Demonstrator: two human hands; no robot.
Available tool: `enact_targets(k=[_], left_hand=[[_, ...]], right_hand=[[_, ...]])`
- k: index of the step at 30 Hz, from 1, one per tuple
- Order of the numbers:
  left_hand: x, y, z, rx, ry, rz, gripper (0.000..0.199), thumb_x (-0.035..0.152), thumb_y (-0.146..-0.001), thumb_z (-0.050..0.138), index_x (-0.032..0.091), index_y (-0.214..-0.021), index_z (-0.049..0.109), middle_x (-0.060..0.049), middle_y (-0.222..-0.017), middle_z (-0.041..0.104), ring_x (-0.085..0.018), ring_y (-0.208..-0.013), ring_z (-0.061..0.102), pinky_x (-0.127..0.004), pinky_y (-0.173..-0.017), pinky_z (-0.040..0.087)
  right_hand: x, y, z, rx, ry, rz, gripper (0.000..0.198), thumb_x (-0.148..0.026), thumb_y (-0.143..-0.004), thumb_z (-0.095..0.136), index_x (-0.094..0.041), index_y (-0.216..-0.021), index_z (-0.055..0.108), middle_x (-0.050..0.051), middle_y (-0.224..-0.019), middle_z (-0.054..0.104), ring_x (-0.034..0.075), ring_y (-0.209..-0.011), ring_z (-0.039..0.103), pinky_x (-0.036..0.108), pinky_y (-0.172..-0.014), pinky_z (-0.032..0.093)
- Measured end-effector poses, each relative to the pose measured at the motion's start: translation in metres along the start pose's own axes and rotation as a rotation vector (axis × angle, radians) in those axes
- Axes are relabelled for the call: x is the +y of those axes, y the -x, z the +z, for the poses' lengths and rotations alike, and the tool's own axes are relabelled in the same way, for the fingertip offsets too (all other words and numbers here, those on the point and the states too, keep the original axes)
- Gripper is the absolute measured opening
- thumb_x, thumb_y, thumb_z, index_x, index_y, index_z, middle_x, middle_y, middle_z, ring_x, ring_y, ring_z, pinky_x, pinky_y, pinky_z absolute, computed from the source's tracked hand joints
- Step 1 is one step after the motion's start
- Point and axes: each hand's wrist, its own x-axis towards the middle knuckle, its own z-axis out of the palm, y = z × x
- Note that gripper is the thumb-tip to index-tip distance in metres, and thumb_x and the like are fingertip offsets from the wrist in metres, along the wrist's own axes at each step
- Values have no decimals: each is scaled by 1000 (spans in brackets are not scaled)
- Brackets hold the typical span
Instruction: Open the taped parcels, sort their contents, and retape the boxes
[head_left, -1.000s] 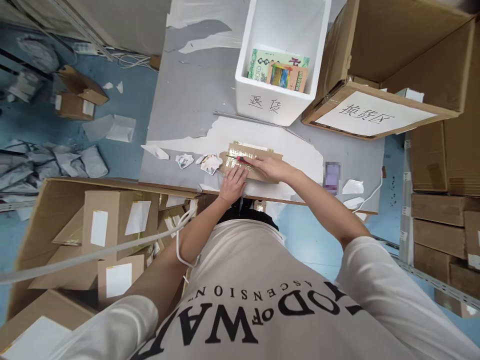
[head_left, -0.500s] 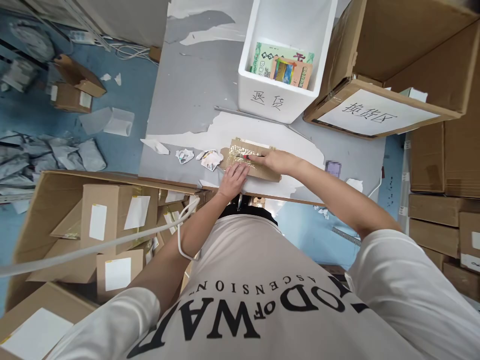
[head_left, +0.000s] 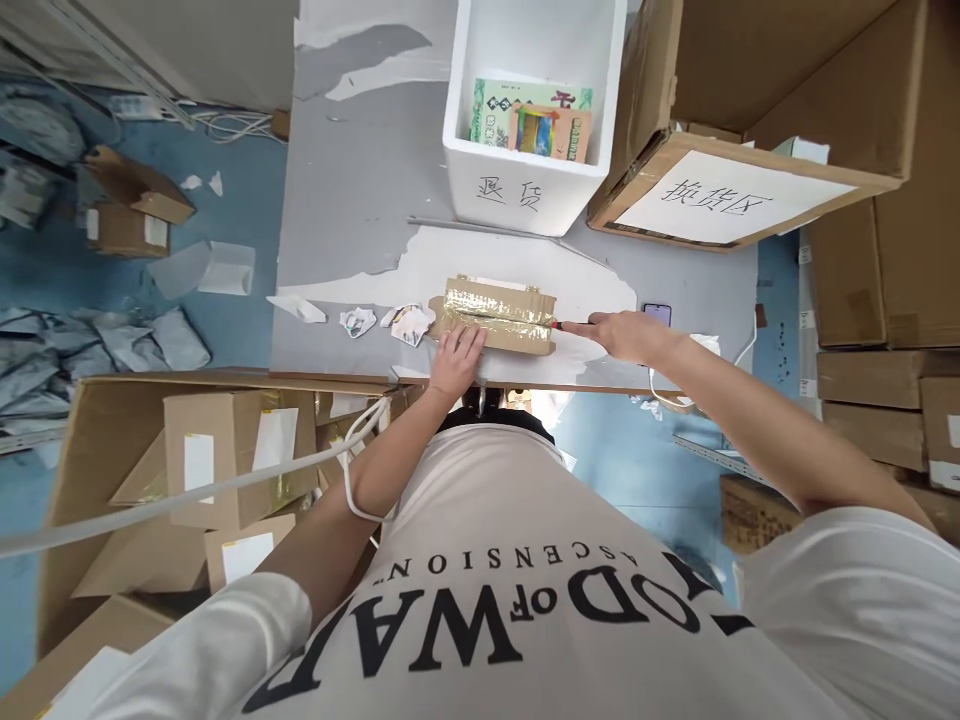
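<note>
A flat brown cardboard box [head_left: 510,300] lies on the table before me, its top covered with shiny clear tape. A dark slit runs lengthwise through the tape. My left hand [head_left: 457,358] rests on the box's near left corner, fingers stretched out and slightly apart. At the box's right end, my right hand [head_left: 626,334] is closed around a slim red-and-black box cutter [head_left: 571,325]. Its red tip is at the box's right edge; the blade is too small to make out.
Crumpled paper scraps [head_left: 411,323] lie left of the box. Behind stand a white foam bin [head_left: 517,195] with booklets and a large open carton [head_left: 716,195]. A phone [head_left: 657,315] lies at right. Another carton [head_left: 247,382] holding boxes stands at left, with a white cable [head_left: 225,486] across it.
My right hand has moved right along the box with the box cutter, from the middle of the top to the right end. The slit now shows. My left hand stays on the box.
</note>
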Motion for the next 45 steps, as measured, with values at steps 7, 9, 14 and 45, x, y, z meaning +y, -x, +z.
enact_targets(k=[7, 9, 14, 45], left_hand=[[2, 0, -6, 1, -8, 22, 53, 33, -94, 39, 14, -144, 43, -16, -145, 48, -34, -137, 36, -53, -114, 23], [3, 0, -8, -6, -15, 34, 55, 34, -93, 41, 13, -144, 42, -16, -146, 46, -34, -138, 35, -53, -114, 22], [6, 3, -13, -47, -39, 40, 60, 33, -91, 44, 12, -147, 37, -16, -149, 41, -34, -142, 30, -52, -115, 20], [-295, -8, -37, 335, 313, -1097, 33, 41, -79, 63, 11, -94, 59, -19, -130, 56, -43, -134, 38, -64, -111, 25]], right_hand=[[28, 48, 23, 240, -134, 107, 61, -23, -94, 34, -35, -152, 21, 10, -106, 62, 21, -75, 59, 30, -61, 40], [27, 38, 46, 412, -246, 262, 61, -29, -96, 29, -25, -155, 13, 14, -113, 59, 24, -83, 59, 32, -64, 44], [-9, -45, 126, 491, -613, 729, 62, -28, -93, 30, -16, -153, 20, 20, -123, 50, 31, -100, 56, 43, -82, 47], [-109, -99, 87, 723, -1427, 436, 120, -61, -69, 70, -23, -155, -4, 11, -161, 15, 27, -146, 22, 45, -119, 23]])
